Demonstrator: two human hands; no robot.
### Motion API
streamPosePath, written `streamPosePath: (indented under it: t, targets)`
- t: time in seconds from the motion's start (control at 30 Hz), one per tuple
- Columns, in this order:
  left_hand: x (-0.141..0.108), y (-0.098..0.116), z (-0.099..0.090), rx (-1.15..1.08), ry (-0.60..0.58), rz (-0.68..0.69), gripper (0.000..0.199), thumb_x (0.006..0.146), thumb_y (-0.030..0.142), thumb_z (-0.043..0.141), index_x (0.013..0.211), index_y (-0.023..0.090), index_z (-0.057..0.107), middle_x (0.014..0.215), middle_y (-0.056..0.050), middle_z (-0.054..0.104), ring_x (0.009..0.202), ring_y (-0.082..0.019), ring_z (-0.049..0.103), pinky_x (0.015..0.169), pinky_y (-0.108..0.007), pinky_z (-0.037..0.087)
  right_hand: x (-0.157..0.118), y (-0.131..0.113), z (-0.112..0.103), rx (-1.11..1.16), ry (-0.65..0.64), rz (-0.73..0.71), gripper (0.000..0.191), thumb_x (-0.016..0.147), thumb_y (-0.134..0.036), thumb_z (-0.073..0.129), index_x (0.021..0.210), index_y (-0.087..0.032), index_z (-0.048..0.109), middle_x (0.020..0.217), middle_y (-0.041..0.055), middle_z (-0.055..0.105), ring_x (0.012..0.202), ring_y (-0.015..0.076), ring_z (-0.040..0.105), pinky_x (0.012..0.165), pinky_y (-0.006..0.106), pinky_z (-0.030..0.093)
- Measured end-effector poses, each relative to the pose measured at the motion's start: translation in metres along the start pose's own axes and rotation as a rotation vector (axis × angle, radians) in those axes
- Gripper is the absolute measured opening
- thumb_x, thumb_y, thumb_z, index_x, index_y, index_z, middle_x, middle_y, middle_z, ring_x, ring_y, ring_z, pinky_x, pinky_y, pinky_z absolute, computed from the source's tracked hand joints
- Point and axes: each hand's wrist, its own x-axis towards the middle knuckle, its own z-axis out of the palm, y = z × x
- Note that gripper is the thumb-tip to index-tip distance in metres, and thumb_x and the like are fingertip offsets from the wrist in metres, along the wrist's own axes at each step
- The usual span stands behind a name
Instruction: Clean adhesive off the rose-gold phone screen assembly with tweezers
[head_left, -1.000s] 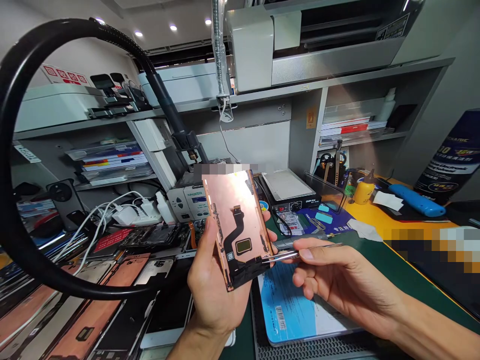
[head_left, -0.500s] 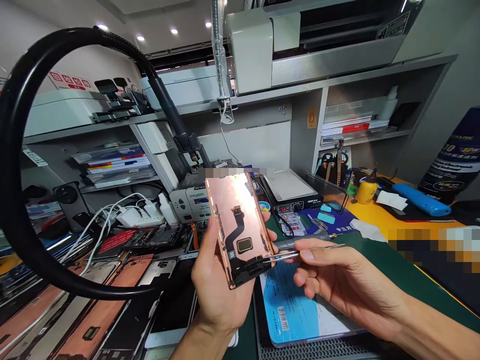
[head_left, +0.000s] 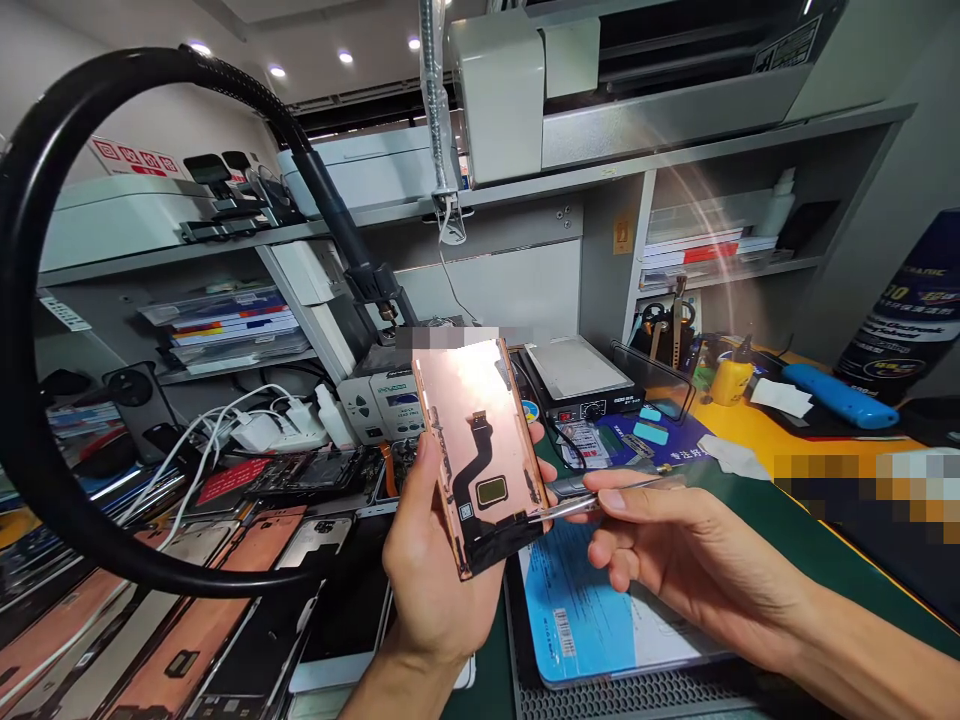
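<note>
My left hand (head_left: 442, 560) is wrapped round a phone screen (head_left: 450, 400), its copper-coloured back turned to me and tilted upright. A dark flex cable (head_left: 471, 465) runs down that back, beside a small framed rectangle, to a black strip (head_left: 502, 545) along the lower end. My right hand (head_left: 660, 540) pinches metal tweezers (head_left: 574, 507) between thumb and fingers. Their tips touch or almost touch the screen's lower right, at the upper edge of the black strip; exact contact is too small to tell.
A blue-and-white package (head_left: 592, 600) lies under my right hand. Several phone panels (head_left: 217, 610) cover the left side. A black flexible hose (head_left: 22, 330) loops at left. Behind stand a heating plate (head_left: 577, 370), a yellow bottle (head_left: 731, 375) and a blue-handled tool (head_left: 840, 395).
The tweezer tips have shifted slightly at the lower edge, and the black strip there looks flatter. My left hand keeps hold of the screen, which has hardly moved.
</note>
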Motion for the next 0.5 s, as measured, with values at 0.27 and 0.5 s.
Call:
streamPosePath:
  t: [0.27,0.5]
  targets:
    - [0.003,-0.002,0.001,0.035,0.086,-0.015,0.053,0.097,0.055,0.044,0.116,0.015,0.073,0.108,-0.017,0.076,0.080,-0.027,0.070,0.065,-0.038,0.059,0.001,-0.006,0.000,-0.065,-0.017,-0.091,0.028,0.068,-0.014,0.090,0.091,-0.012,0.076,0.083,0.0133,0.074,0.063,0.0209,0.072,0.054,0.024,0.060]
    - [0.005,-0.005,0.000,0.036,0.095,-0.037,0.055,0.096,0.054,0.045,0.123,0.012,0.069,0.110,-0.019,0.075,0.081,-0.028,0.071,0.068,-0.039,0.059,0.003,-0.018,-0.004,-0.028,-0.029,-0.127,0.013,0.094,-0.019,0.066,0.090,-0.008,0.072,0.084,0.0133,0.072,0.061,0.0177,0.069,0.055,0.025,0.060]
